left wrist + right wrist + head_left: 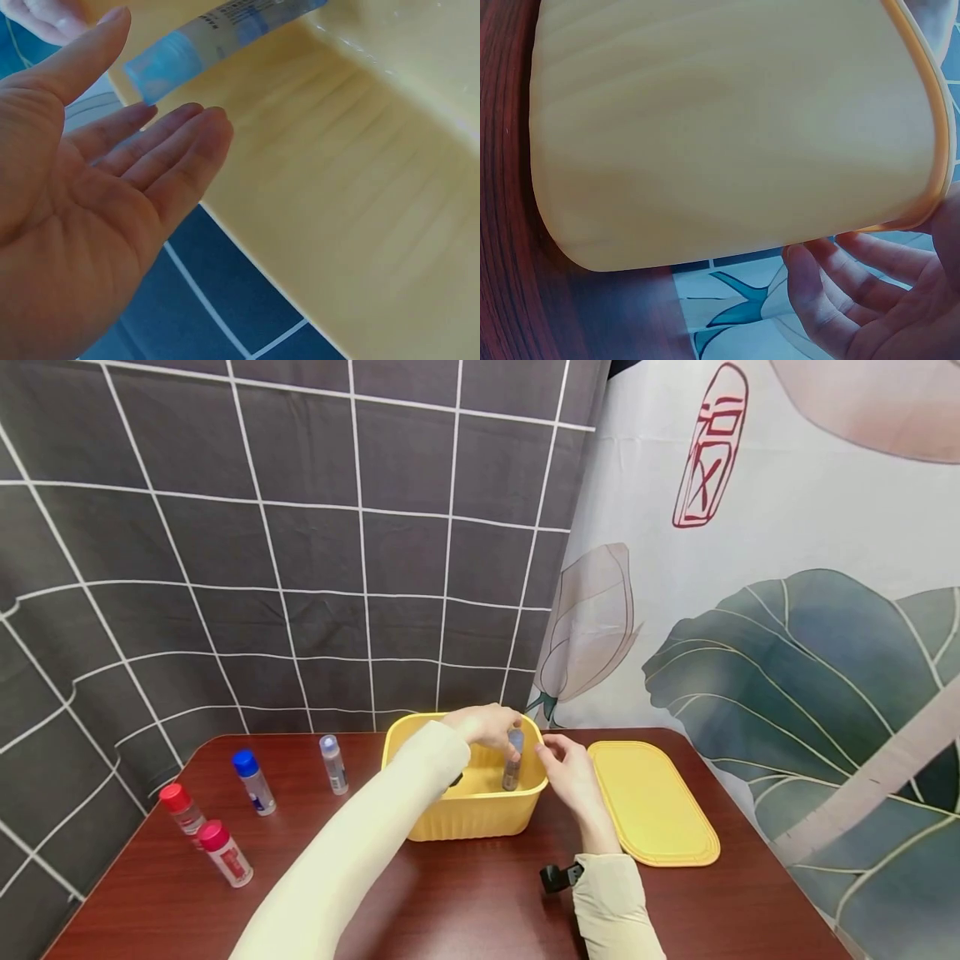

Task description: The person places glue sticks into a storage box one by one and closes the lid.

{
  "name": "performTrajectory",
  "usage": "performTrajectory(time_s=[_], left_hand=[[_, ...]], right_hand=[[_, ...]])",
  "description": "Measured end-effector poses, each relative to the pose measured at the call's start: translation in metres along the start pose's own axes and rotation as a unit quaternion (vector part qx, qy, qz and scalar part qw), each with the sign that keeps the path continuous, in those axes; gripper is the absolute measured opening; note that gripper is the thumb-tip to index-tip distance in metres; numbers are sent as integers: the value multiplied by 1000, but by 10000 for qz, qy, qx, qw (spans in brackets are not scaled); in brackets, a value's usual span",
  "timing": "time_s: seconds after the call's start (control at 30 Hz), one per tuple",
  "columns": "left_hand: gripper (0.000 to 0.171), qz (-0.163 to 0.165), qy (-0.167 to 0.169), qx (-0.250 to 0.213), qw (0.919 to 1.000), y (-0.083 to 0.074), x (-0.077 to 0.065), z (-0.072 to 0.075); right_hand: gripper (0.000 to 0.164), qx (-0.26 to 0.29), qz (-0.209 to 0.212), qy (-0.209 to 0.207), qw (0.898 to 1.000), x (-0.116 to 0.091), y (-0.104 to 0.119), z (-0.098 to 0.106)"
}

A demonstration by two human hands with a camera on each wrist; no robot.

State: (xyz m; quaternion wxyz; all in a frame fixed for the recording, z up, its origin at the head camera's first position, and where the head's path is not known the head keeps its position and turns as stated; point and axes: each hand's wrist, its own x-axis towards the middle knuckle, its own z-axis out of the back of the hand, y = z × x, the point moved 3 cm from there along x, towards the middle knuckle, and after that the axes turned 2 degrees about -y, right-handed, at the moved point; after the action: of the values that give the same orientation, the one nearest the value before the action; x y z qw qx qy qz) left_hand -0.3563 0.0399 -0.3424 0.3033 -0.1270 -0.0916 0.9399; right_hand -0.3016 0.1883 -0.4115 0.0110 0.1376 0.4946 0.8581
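A clear bottle (513,768) with a pale translucent cap stands inside the yellow plastic box (472,818), near its right end. My left hand (487,727) reaches over the box with its palm facing the bottle. In the left wrist view its fingers lie loosely extended, close to the cap (169,67) and not wrapped round it. At the box's right end is my right hand (570,768), its fingertips touching the outer wall near the rim (939,150). In the right wrist view those fingers are slightly bent and do not close round anything.
A yellow lid (652,802) lies flat to the right. On the left of the brown table (465,902) stand two red-capped bottles (227,855), a blue-capped bottle (255,783) and a clear-capped bottle (334,766). A grey gridded curtain (300,543) hangs behind.
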Motion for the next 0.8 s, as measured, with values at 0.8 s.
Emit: performTrajectory(time_s=[0.8], left_hand=[[72, -913, -749, -962, 9883, -5, -65, 14]], right_hand=[[28, 1, 13, -73, 10000, 0, 0, 0]])
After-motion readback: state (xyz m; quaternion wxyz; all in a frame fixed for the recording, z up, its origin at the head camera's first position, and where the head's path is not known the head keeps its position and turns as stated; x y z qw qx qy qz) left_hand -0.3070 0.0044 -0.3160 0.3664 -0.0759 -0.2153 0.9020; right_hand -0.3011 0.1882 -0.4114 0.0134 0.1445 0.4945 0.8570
